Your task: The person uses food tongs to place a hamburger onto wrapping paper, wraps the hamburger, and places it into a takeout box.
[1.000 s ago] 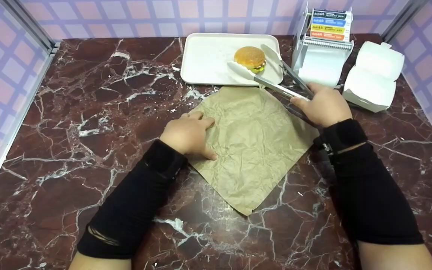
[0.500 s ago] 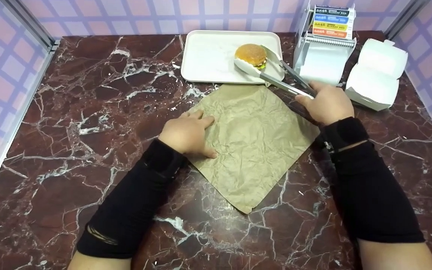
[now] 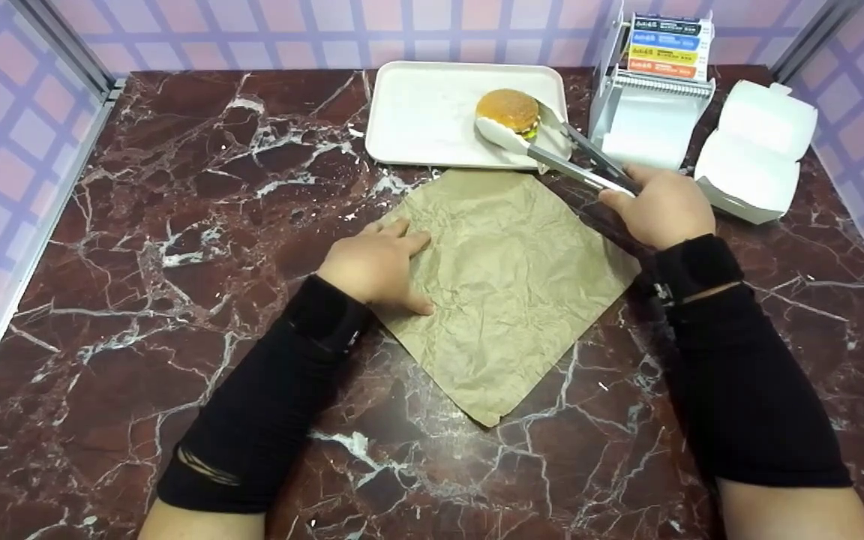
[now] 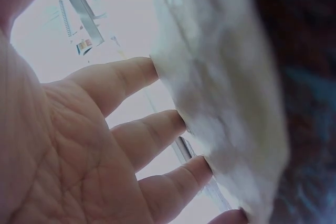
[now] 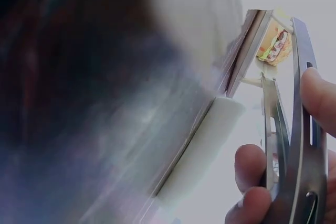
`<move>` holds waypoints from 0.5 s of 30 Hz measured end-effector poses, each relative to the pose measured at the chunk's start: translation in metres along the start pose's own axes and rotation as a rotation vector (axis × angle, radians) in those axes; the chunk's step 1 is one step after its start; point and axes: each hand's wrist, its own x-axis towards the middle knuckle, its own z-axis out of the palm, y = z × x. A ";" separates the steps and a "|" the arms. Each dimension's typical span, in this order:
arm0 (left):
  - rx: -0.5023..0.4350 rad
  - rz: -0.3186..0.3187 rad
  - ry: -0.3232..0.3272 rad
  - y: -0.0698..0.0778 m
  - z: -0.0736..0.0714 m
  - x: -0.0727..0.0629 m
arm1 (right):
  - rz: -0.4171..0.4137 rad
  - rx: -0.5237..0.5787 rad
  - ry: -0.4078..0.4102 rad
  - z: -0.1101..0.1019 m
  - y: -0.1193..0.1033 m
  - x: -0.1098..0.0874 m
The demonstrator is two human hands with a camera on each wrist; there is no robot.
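Note:
My right hand [image 3: 664, 206] grips a pair of metal tongs [image 3: 563, 163] with pale tips, thumb on one arm and fingers on the other. The tongs' tips stand on either side of a burger [image 3: 507, 111] with a round bun, which sits at the right of a white tray [image 3: 417, 112]. In the right wrist view the burger [image 5: 275, 45] shows between the tongs' arms. My left hand [image 3: 372, 266] rests with fingers spread on the left edge of a crumpled brown paper sheet [image 3: 507, 285]. In the left wrist view its fingertips touch the paper [image 4: 220, 93].
Right of the tray stands a dispenser [image 3: 649, 105] with colourful label rolls. Beside it lies an opened white clamshell box [image 3: 758, 150]. The dark marbled table [image 3: 177, 337] ends at checked walls at the back and both sides.
The tongs' tips have moved slightly right and narrowed around the burger. The burger stays on the tray, and my left hand stays on the paper.

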 end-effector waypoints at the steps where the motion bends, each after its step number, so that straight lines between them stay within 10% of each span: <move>1: 0.003 0.000 -0.001 0.000 0.000 0.000 | -0.002 -0.003 0.003 -0.001 0.001 0.000; 15: -0.019 -0.001 0.002 -0.001 -0.001 -0.001 | -0.151 0.054 -0.097 -0.037 0.028 -0.013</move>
